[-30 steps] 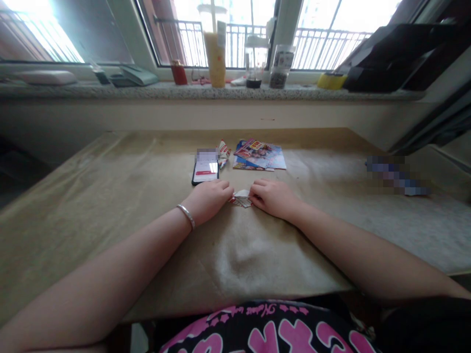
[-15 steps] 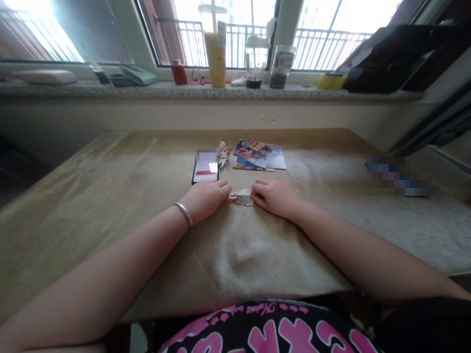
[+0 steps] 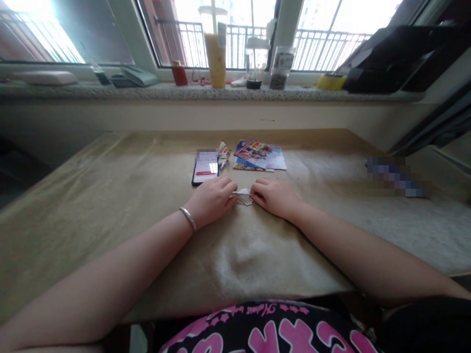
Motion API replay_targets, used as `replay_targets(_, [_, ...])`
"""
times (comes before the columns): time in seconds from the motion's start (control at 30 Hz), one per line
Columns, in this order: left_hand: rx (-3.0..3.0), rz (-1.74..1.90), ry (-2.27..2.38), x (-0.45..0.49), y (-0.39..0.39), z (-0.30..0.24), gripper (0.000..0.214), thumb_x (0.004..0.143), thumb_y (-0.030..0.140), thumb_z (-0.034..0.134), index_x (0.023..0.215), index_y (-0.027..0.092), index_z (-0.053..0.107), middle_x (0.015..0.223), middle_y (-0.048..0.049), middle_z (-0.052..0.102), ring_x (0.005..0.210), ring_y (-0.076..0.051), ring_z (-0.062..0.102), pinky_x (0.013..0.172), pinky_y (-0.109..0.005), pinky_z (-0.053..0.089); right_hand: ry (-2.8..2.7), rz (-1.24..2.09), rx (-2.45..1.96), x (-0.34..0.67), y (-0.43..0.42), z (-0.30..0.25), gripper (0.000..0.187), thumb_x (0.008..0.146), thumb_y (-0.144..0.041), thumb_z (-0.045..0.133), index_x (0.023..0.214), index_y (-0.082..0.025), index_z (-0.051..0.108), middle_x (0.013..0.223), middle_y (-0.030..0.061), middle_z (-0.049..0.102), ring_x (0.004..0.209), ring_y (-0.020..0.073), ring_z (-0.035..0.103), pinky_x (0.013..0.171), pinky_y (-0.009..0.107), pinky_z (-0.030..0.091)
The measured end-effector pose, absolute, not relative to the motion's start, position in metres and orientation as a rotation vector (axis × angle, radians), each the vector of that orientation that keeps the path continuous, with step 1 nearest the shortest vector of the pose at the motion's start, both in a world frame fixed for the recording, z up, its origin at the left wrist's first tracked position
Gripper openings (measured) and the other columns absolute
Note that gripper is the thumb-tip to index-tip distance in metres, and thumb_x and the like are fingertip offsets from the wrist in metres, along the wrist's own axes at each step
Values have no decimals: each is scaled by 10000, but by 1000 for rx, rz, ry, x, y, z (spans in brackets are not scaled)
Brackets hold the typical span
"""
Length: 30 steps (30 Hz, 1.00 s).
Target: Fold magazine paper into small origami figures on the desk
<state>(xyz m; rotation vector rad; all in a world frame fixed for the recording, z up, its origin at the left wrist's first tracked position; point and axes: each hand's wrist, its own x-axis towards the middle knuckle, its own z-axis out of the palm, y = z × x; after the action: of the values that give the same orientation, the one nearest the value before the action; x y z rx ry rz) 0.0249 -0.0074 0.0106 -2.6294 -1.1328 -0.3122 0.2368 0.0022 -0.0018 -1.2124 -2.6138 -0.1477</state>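
Between my hands, low on the table, is a small piece of folded paper (image 3: 243, 197), white with red print. My left hand (image 3: 213, 198), with a silver bangle at the wrist, pinches its left end. At the other end, the fingers of my right hand (image 3: 274, 197) are closed on the paper's right edge. Just beyond my left hand lies a phone (image 3: 205, 167) with a lit screen and a red bar on it. Against the phone's right side rests another folded paper piece (image 3: 224, 154) in red and white.
Colourful printed booklets (image 3: 260, 156) lie in a pile behind my hands. A blurred item (image 3: 395, 176) is at the table's right. On the stone windowsill (image 3: 228, 92) stand a tall yellow drink cup (image 3: 215, 59), a red bottle (image 3: 179, 73), clear containers and a black bag (image 3: 390, 63).
My left hand has shifted right and closer to my right hand, its grip now nearer the paper's middle. Less of the paper's red left end shows. My right hand has barely moved.
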Motion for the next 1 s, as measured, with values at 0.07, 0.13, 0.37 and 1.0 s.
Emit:
replay_targets(0.07, [-2655, -301, -1097, 28, -7, 8, 197, 908, 282, 442, 883, 152, 588, 872, -62, 601, 774, -184, 545, 682, -292, 415, -2618, -128, -1171, 233, 2, -3, 206, 905, -296, 448, 862, -187, 618, 895, 44, 633, 843, 166, 554, 672, 258, 341])
replay_targets(0.13, [-2665, -274, -1119, 30, -5, 6, 234, 923, 263, 415, 819, 152, 594, 815, -56, 601, 744, -177, 546, 664, -287, 408, -2620, -108, -1143, 231, 2, -4, 200, 905, -288, 453, 873, -187, 622, 901, 45, 633, 857, 166, 553, 694, 256, 350])
replay_targets(0.37, [-2682, -239, -1121, 28, 0, 2, 188, 903, 239, 479, 791, 144, 597, 801, -51, 598, 743, -169, 546, 663, -276, 406, -2623, -117, -1212, 231, 1, 0, 173, 874, -304, 492, 838, -191, 618, 884, 42, 627, 837, 170, 552, 679, 261, 357])
replay_targets(1.0, [-2649, -177, -1112, 26, 0, 4, 185, 905, 228, 458, 810, 146, 594, 811, -51, 593, 719, -155, 543, 645, -270, 403, -2641, -139, -1484, 246, -2, 11, 132, 819, -247, 511, 823, -209, 637, 905, 57, 671, 874, 216, 600, 621, 286, 383])
